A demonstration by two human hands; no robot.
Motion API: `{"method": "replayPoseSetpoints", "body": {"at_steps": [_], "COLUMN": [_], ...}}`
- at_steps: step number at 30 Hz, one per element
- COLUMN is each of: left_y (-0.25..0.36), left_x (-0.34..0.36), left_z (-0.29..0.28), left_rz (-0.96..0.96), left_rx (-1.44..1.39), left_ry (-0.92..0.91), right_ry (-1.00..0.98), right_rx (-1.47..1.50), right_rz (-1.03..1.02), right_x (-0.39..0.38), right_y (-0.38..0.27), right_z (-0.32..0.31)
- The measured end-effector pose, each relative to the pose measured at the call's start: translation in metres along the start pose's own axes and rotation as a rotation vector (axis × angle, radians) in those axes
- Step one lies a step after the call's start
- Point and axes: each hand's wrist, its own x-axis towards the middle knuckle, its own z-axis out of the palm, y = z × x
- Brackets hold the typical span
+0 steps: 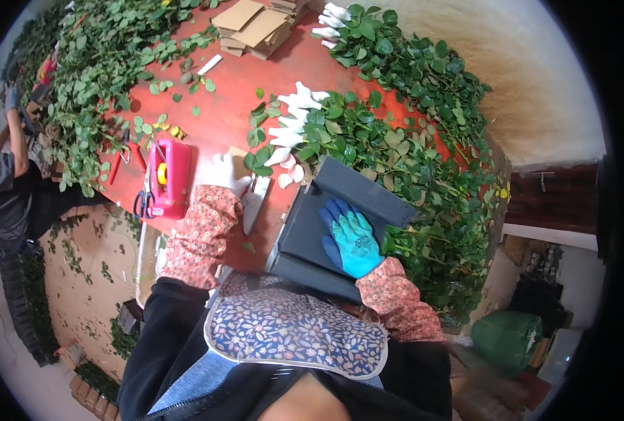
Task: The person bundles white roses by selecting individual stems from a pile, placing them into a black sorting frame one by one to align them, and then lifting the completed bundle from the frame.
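My left hand (219, 172), in a white glove, is on the red table, its thumb apart from the fingers. It touches the edge of a small tan cardboard piece (238, 152), partly hidden by the hand. Just right of it lies a grey stapler (256, 203). My right hand (353, 237), in a blue and teal glove, lies flat with fingers stretched inside a dark grey ribbed trough (301, 242) at the table's near edge. Beyond the trough lies a bunch of leafy stems (368, 137), their heads in white sleeves (294, 116). A few pale petals (291, 175) lie near the trough.
Left stands a pink tape dispenser (174, 179), with scissors (144, 202) and red-handled pliers (118, 165) beside it. Cardboard sheets (252, 27) are stacked at the back. Leafy stems (91, 88) heap far left, near another person (7, 179). Another sleeved bunch (403, 52) lies back right.
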Motion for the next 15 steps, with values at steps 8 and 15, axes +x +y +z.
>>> {"method": "replayPoseSetpoints", "body": {"at_steps": [8,15], "left_y": [-0.060,0.068], "left_x": [0.031,-0.054], "left_z": [0.032,-0.089], "left_rz": [-0.082,0.298], "left_rx": [-0.485,-1.240], "left_ry": [-0.074,-0.541], "right_ry": [0.020,0.059], "right_rx": [-0.044,-0.054], "right_rz": [0.012,0.012], "right_x": [-0.005,-0.015], "right_y": [0.003,0.016], "right_z": [0.010,0.024]}}
